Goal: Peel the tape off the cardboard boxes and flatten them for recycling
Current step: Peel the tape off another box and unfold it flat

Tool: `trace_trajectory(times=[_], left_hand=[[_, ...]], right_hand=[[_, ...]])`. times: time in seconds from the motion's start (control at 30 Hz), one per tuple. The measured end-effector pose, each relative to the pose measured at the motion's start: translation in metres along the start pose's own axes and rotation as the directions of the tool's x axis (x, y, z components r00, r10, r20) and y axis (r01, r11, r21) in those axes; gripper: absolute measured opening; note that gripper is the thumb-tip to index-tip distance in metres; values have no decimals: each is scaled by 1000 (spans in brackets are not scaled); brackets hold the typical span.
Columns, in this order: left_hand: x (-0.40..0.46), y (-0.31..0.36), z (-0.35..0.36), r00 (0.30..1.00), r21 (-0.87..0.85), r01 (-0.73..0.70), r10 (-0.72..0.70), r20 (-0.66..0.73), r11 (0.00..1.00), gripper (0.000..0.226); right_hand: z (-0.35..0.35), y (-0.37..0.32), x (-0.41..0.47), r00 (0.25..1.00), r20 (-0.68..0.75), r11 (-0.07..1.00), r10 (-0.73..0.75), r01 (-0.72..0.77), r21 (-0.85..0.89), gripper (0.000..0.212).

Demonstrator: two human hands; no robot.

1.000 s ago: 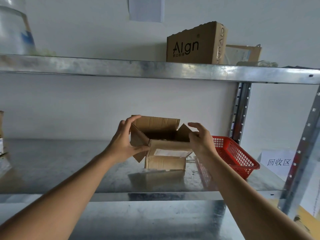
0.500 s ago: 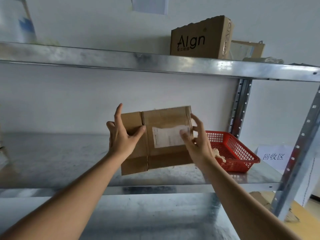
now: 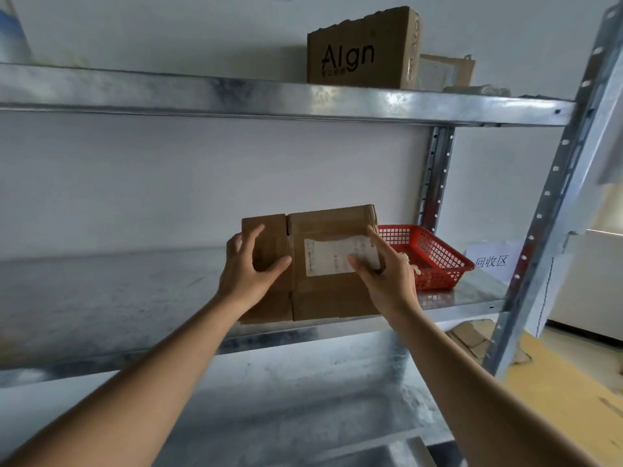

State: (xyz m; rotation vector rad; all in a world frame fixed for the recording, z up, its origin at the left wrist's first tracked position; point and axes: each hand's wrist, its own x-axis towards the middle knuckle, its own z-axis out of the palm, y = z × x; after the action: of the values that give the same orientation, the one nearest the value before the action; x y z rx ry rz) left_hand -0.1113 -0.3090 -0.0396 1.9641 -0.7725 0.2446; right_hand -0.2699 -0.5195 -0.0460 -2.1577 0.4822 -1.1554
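1. Flattened cardboard box [image 3: 323, 291] held up on edge in front of the middle shelf [image 3: 101, 291], label side facing cam.
2. Left hand [image 3: 251, 269] gripping box's left flap, thumb across the front, fingers wrapped round the left edge.
3. Right hand [image 3: 384, 274] holding the right side, index finger up along the edge, thumb on the white shipping label [image 3: 332, 256].
4. Red plastic basket [image 3: 428, 256] just behind/right of box on same shelf, w/ some pale scraps inside, can't tell what.
5. Paper sign [image 3: 490, 261] w/ printed characters further right.
6. Brown "AIgn" box [image 3: 362, 50] up on top shelf [image 3: 236, 96].
7. Flat cardboard pieces [image 3: 470, 337] on floor by the rack post [image 3: 546, 203].
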Motion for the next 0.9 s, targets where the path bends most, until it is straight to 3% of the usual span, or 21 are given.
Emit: trace_trajectory(times=[0.07, 0.13, 0.27, 0.57, 0.8, 0.9], left_hand=[[-10, 1, 4, 998, 110, -12, 4, 67, 994, 85], [-18, 7, 8, 999, 291, -48, 38, 39, 956, 83], [-33, 23, 19, 997, 499, -71, 80, 3, 864, 85], [-91, 27, 50, 998, 512, 52, -60, -2, 858, 79], [-127, 30, 52, 998, 510, 34, -59, 33, 859, 78], [-143, 35, 63, 994, 497, -2, -55, 99, 868, 78]], right_hand=[[-8, 1, -7, 999, -12, 999, 31, -31, 5, 77], [-14, 7, -13, 998, -29, 998, 57, -57, 14, 75], [-24, 21, -24, 996, -7, 995, 94, -94, -20, 89], [-52, 43, -55, 991, 101, 986, 84, -68, -153, 83], [-73, 61, -102, 934, 296, 974, 199, -222, 48, 69], [-88, 68, -133, 924, 307, 957, 229, -272, 103, 63]])
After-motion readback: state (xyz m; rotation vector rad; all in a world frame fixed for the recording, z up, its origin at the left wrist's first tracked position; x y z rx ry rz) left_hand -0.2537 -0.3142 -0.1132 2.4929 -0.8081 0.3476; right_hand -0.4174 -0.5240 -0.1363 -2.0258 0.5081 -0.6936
